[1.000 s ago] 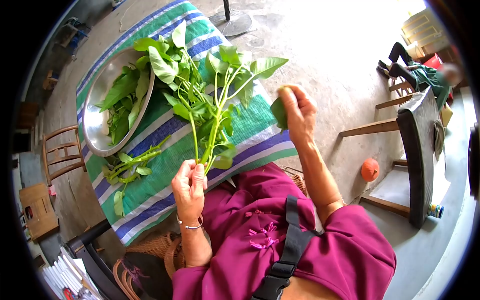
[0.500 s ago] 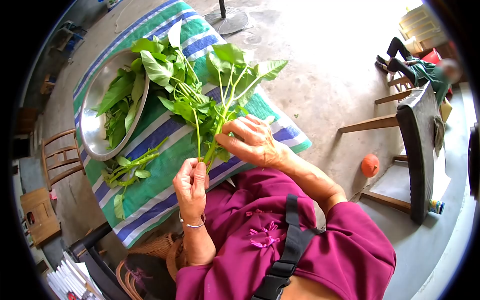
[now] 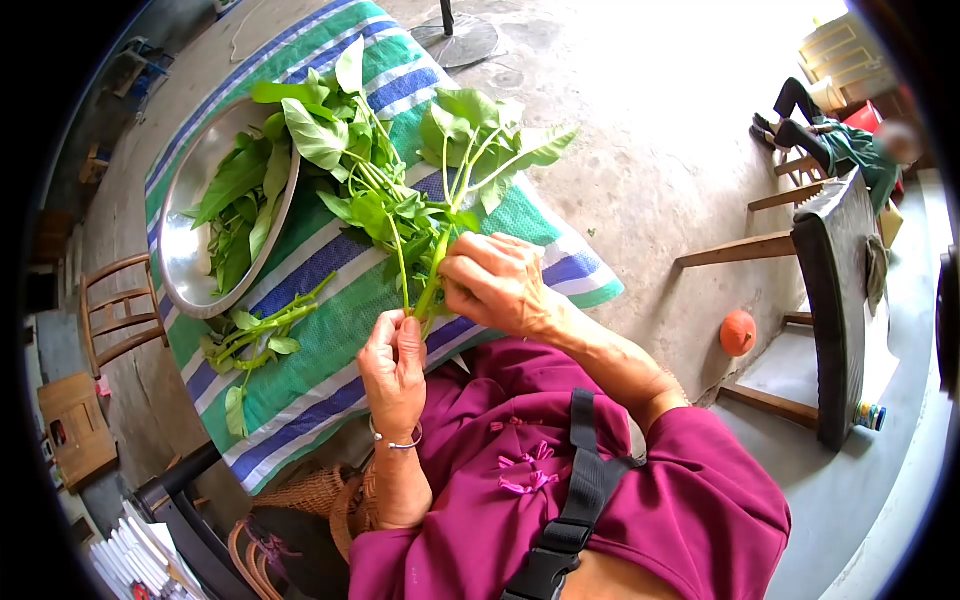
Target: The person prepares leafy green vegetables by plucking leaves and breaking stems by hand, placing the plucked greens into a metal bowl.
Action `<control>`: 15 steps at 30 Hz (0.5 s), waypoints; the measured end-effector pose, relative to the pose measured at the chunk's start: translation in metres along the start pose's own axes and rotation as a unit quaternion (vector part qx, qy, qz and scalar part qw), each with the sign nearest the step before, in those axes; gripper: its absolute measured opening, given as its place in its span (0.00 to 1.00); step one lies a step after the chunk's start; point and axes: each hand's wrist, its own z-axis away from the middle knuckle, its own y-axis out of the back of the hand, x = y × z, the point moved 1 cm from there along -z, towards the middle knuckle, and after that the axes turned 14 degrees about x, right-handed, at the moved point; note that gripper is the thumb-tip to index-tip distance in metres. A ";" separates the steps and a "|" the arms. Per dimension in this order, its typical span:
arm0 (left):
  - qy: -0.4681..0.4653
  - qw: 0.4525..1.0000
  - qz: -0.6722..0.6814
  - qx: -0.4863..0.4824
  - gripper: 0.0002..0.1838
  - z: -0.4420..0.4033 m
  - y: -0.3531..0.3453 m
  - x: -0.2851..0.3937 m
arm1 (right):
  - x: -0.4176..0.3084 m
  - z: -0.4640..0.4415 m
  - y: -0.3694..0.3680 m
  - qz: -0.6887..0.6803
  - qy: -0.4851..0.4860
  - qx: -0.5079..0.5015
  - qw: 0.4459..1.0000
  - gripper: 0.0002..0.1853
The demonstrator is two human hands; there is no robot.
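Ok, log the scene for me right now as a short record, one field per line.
Left hand: holding green stems near their lower ends
Right hand: at the same stems, higher up; exact grip hidden
Bowl: metal, with leaves inside
Small stem pile: on the cloth, near the bowl
Cloth: striped green, blue and white

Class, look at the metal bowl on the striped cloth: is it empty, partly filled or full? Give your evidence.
Partly filled: green leaves lie in the bowl, yet bare metal shows beside them.
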 end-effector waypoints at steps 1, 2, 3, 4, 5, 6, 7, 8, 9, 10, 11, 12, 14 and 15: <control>-0.002 1.000 0.005 0.004 0.11 0.000 -0.002 0.005 | -0.001 -0.001 0.000 -0.004 -0.046 0.011 0.999 0.12; -0.005 1.000 0.010 0.008 0.11 -0.001 -0.003 0.008 | -0.001 -0.002 -0.001 -0.009 -0.091 0.023 0.996 0.12; -0.005 1.000 0.009 0.010 0.11 -0.003 -0.004 0.010 | 0.000 -0.001 -0.005 -0.003 -0.107 0.050 0.993 0.09; -0.013 1.000 0.020 0.002 0.11 -0.006 -0.006 0.012 | 0.006 0.004 -0.008 -0.005 -0.107 0.051 0.993 0.09; -0.021 0.999 0.032 -0.007 0.12 -0.007 -0.007 0.012 | 0.016 0.010 -0.010 0.008 -0.134 0.108 0.985 0.08; -0.023 0.999 0.032 -0.006 0.12 -0.007 -0.003 0.010 | 0.027 0.010 -0.009 0.021 -0.162 0.166 0.973 0.06; 0.033 0.996 0.087 -0.005 0.11 -0.006 0.003 0.004 | 0.049 0.004 0.006 0.038 -0.235 0.237 0.942 0.04; 0.088 0.986 0.141 -0.005 0.11 -0.005 0.009 -0.003 | 0.068 -0.003 0.029 0.055 -0.307 0.307 0.899 0.03; 0.118 0.977 0.175 -0.001 0.13 -0.005 0.012 -0.011 | 0.071 -0.012 0.052 0.018 -0.367 0.326 0.871 0.03; 0.118 0.978 0.173 0.002 0.13 -0.006 0.012 -0.010 | 0.072 -0.022 0.064 -0.022 -0.425 0.340 0.839 0.03; 0.129 0.971 0.202 0.002 0.14 -0.006 0.011 -0.007 | 0.067 -0.025 0.065 -0.024 -0.428 0.339 0.838 0.03; 0.142 0.963 0.231 0.000 0.15 -0.006 0.010 -0.006 | 0.059 -0.026 0.065 -0.017 -0.363 0.251 0.897 0.03; 0.128 0.965 0.227 -0.024 0.16 -0.009 0.006 -0.005 | 0.047 -0.028 0.065 -0.026 -0.207 0.110 0.972 0.04; 0.128 0.964 0.231 -0.031 0.16 -0.009 0.005 -0.004 | 0.039 -0.024 0.060 -0.077 -0.253 0.073 0.962 0.04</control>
